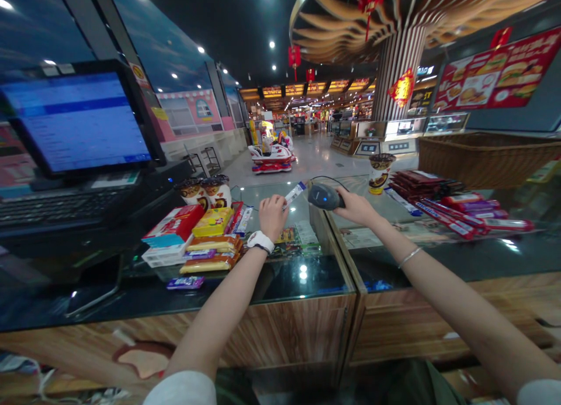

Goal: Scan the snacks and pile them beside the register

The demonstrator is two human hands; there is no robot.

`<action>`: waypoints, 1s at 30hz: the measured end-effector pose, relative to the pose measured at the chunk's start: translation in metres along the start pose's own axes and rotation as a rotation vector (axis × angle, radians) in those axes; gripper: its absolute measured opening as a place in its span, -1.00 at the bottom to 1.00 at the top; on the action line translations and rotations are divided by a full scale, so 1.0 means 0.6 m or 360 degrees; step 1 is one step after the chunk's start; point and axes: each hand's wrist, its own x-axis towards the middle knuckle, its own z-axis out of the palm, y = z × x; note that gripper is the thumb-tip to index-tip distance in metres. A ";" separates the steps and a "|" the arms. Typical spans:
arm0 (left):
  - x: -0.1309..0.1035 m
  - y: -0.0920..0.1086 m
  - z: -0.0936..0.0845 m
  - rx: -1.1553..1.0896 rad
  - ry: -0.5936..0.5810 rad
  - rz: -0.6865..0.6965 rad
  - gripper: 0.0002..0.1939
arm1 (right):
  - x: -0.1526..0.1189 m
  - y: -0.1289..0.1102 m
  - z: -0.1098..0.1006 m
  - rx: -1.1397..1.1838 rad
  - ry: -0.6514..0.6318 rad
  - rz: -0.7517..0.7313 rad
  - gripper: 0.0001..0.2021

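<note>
My left hand point(272, 217) is closed around one end of a slim blue-and-white candy pack point(294, 194), which points up and to the right above the glass counter. In my right hand point(354, 207) is a dark grey barcode scanner point(323, 196) with a small blue light, its head facing the candy pack a short gap away. Left of my left hand sit stacked snacks: a red-and-blue box point(172, 225), a yellow box point(213, 221) and brown-and-yellow packets point(211, 261). Beyond my right hand stands a single snack cup point(379, 174).
A monitor point(81, 118) and keyboard point(56, 209) occupy the left side. Two snack cups point(217, 191) stand behind the left stack. Red candy packs point(451, 218) and dark red packets point(421, 186) lie at right, near a wicker basket point(486, 159). A purple bar point(185, 283) lies near the front edge.
</note>
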 end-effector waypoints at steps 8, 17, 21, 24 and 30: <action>0.000 0.001 -0.003 -0.0040 -0.0005 -0.0008 -0.94 | 0.017 0.053 0.034 0.0174 -0.0012 -0.0257 -0.51; 0.001 0.001 -0.004 -0.0074 0.0054 -0.0007 -0.95 | 0.014 0.080 0.048 0.0174 -0.0240 -0.0341 -0.45; 0.001 0.003 -0.005 -0.0087 0.0067 0.0017 -0.95 | 0.015 0.092 0.056 0.0140 -0.0275 -0.0331 -0.43; 0.001 0.004 -0.004 -0.0102 0.0055 0.0027 -0.93 | 0.017 0.100 0.062 0.0166 -0.0278 -0.0332 -0.44; -0.001 0.007 -0.005 -0.0118 0.0055 0.0055 -0.92 | 0.019 0.103 0.068 0.0198 -0.0311 -0.0302 -0.43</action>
